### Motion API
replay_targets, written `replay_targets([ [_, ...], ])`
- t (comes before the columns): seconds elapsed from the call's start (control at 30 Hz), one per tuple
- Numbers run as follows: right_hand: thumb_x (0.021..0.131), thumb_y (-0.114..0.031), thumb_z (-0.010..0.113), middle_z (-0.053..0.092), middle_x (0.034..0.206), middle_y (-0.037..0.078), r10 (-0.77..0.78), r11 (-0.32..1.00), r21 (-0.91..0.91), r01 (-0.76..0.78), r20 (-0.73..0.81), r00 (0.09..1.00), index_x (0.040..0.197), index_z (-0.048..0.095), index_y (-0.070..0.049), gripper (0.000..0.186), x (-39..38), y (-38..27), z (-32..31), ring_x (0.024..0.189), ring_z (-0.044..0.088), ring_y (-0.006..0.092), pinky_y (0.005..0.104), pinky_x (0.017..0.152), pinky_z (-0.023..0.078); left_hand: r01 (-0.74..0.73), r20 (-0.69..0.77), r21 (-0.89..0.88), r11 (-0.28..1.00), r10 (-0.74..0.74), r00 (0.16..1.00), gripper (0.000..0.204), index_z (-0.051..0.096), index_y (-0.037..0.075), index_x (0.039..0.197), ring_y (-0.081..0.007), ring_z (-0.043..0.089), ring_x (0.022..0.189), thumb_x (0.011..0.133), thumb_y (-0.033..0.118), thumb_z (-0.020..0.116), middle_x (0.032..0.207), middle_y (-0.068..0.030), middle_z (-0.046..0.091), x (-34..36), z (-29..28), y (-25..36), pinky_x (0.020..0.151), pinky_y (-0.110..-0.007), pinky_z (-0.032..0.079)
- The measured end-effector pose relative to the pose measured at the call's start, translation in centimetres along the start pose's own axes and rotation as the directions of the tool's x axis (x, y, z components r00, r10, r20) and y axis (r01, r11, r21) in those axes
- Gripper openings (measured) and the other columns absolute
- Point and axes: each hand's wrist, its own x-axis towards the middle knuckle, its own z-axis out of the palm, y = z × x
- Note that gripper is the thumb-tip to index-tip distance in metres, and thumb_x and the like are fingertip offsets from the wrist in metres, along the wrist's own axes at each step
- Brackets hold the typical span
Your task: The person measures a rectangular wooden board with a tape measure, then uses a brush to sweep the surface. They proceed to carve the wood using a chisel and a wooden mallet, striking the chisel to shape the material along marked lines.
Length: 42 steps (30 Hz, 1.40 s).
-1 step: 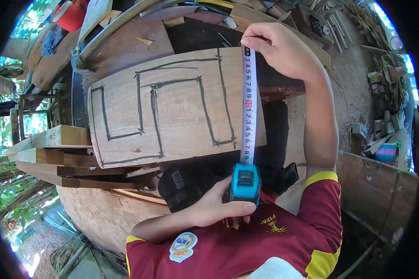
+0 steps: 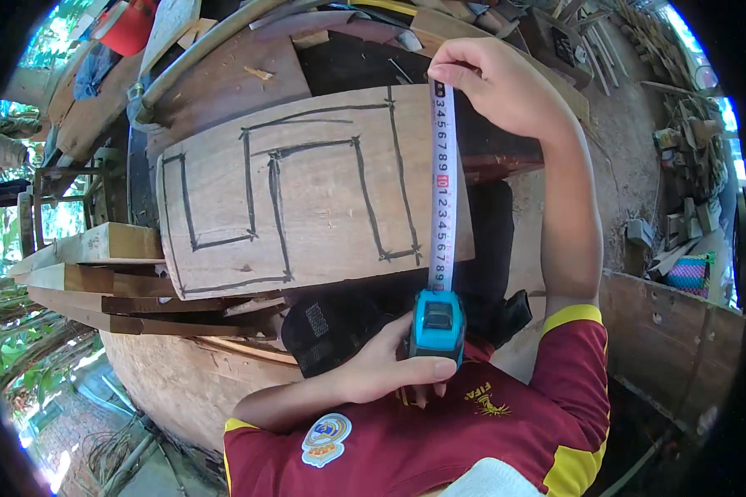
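My left hand [image 2: 385,364] grips the turquoise and black case of a tape measure [image 2: 438,321], close to my maroon shirt. From the case a white blade runs straight away from me, across the right part of a pale wooden board [image 2: 319,195]. At the far end of the blade, my right hand [image 2: 506,91] pinches its tip between thumb and fingers, near the board's far right corner. Thick black lines drawn on the board form a stepped, angular outline. The board's right edge shows just beyond the blade.
Stacked timber beams [image 2: 99,244] lie left of the board. Behind it are a brown panel [image 2: 224,87], a curved pole [image 2: 203,54] and a red container [image 2: 124,29]. A wooden partition [image 2: 671,348] stands at the right, with scrap wood farther off.
The tape measure's case and blade have shifted very slightly away from me. My right hand stays at the blade's tip, and the board has not moved.
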Motion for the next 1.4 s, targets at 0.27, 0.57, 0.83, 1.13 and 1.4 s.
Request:
replay_targets([
  [0.27, 0.094, -0.02, 0.06, 0.06, 0.072, 0.014, -0.076, 0.996, -0.037, 0.079, 0.068, 0.995, 0.09, 0.066, 0.002, 0.023, 2.0, 1.5, 0.8, 0.067, 0.056, 0.022, 0.0361, 0.067, 0.045, -0.085, 0.064, -0.211, 0.974, 0.101, 0.993, 0.052, 0.042, 0.001, 0.127, -0.0209, 0.066, 0.081, 0.091, 0.029, 0.066, 0.109, -0.0138, 0.059, 2.0, 0.2, -0.2, 0.055, -0.033, 0.06],
  [0.57, 0.094, -0.018, 0.062, 0.065, 0.075, 0.01, -0.093, 0.994, 0.066, 0.083, 0.169, 0.981, 0.094, 0.067, 0.002, 0.02, 1.7, 2.2, 0.9, 0.069, 0.058, 0.016, 0.0314, 0.068, 0.047, -0.104, -0.083, -0.16, 0.982, 0.092, 0.992, 0.069, 0.028, 0.007, 0.139, -0.0222, 0.067, 0.081, 0.088, 0.028, 0.07, 0.111, -0.0148, 0.059, 2.5, 0.2, 0.6, 0.055, -0.035, 0.06],
  [0.83, 0.096, -0.018, 0.061, 0.064, 0.076, 0.003, 0.094, 0.954, 0.253, -0.164, 0.268, 0.959, 0.096, 0.07, 0.001, 0.021, 1.0, 1.9, 0.7, 0.057, 0.053, 0.0073, 0.0213, 0.044, 0.042, -0.136, -0.234, 0.052, 0.989, 0.144, 0.961, 0.076, 0.021, 0.011, 0.143, -0.0223, 0.068, 0.076, 0.086, 0.017, 0.072, 0.107, -0.0126, 0.058, 2.4, 0.5, 0.3, 0.057, -0.033, 0.059],
  [1.13, 0.094, -0.014, 0.063, 0.067, 0.077, 0.005, 0.088, 0.904, 0.377, -0.2, 0.296, 0.951, 0.096, 0.07, 0.006, 0.021, -0.5, 1.8, -0.2, 0.059, 0.058, 0.0082, 0.0215, 0.046, 0.049, -0.185, -0.191, 0.154, 0.971, 0.213, 0.958, 0.067, 0.033, 0.003, 0.133, -0.0141, 0.065, 0.067, 0.084, 0.013, 0.076, 0.096, -0.0084, 0.06, 0.2, -0.6, 0.2, 0.058, -0.029, 0.056],
  [1.4, 0.093, -0.011, 0.063, 0.065, 0.072, 0.005, 0.102, 0.93, 0.309, -0.199, 0.303, 0.947, 0.09, 0.07, 0.006, 0.019, -0.9, 1.0, -0.2, 0.054, 0.057, 0.0081, 0.0216, 0.046, 0.048, -0.085, -0.284, 0.192, 0.978, 0.138, 0.949, 0.069, 0.04, 0.004, 0.133, -0.0118, 0.06, 0.092, 0.08, 0.022, 0.081, 0.107, -0.0053, 0.059, 1.3, -0.5, -1.6, 0.08, -0.028, 0.051],
])
